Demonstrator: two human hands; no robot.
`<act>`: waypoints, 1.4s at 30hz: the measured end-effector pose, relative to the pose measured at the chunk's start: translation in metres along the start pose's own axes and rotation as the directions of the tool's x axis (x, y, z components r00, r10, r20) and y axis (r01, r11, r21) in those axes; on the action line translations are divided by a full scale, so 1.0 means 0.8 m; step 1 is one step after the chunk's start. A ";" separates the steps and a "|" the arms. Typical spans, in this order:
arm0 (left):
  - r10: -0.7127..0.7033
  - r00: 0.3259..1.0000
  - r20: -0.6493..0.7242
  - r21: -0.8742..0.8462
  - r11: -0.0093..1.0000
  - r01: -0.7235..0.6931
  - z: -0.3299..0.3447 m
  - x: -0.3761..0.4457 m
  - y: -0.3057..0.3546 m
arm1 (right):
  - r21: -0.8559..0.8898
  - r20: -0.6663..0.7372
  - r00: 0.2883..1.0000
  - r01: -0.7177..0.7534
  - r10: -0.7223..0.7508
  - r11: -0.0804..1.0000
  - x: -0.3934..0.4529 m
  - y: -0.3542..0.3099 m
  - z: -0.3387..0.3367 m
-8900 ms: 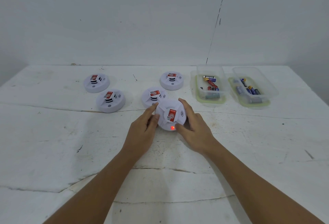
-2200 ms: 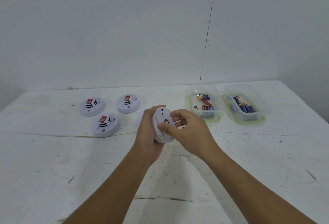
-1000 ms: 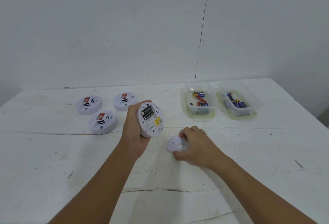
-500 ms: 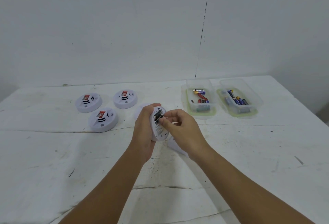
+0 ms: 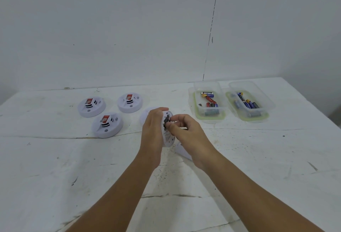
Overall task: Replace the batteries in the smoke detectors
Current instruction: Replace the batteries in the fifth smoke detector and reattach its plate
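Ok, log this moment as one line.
step: pulling old battery | left hand: holds detector | right hand: pinches battery | cover: on table

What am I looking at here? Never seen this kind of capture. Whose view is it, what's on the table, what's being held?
No machine here: a person works bare-handed, and the single picture comes from a camera worn on their head, looking forward and down. The left hand grips a white smoke detector turned on edge with its open back facing the right hand, whose fingers pinch at the dark batteries in its compartment. A white cover lies on the table just below. Three more detectors sit face up at left, and part of another shows behind the left hand. Two clear tubs at right hold loose batteries.
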State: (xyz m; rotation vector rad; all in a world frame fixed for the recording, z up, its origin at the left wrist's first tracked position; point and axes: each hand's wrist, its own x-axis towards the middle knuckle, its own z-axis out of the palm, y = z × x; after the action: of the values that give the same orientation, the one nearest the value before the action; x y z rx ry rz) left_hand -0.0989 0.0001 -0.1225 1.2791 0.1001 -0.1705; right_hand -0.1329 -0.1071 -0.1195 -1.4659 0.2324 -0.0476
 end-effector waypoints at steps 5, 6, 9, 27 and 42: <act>0.015 1.000 0.000 -0.022 1.000 -0.015 0.000 0.005 0.002 | 0.035 -0.038 0.999 0.013 -0.012 0.999 -0.005 0.001 -0.001; 0.017 1.000 0.009 -0.011 1.000 -0.017 0.000 0.005 0.001 | 0.035 -0.047 0.999 0.010 -0.008 0.999 -0.005 0.001 -0.001; 0.023 1.000 0.016 0.024 0.999 -0.023 0.005 0.004 -0.003 | 0.039 -0.091 0.996 -0.007 0.011 0.999 -0.003 0.000 0.001; -0.103 0.978 0.180 -0.120 0.985 0.126 0.003 0.001 0.000 | 0.476 -0.191 0.955 -0.113 0.228 0.872 0.012 -0.023 -0.013; -0.138 0.977 0.165 -0.139 0.977 0.162 -0.005 0.005 0.005 | -0.436 -0.034 0.961 0.233 -0.274 0.869 -0.012 -0.021 -0.009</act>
State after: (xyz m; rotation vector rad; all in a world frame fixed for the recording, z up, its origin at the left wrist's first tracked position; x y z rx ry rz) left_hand -0.0945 0.0046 -0.1207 1.1026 0.0757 -0.3849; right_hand -0.1417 -0.1141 -0.1023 -1.9323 0.1277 -0.2975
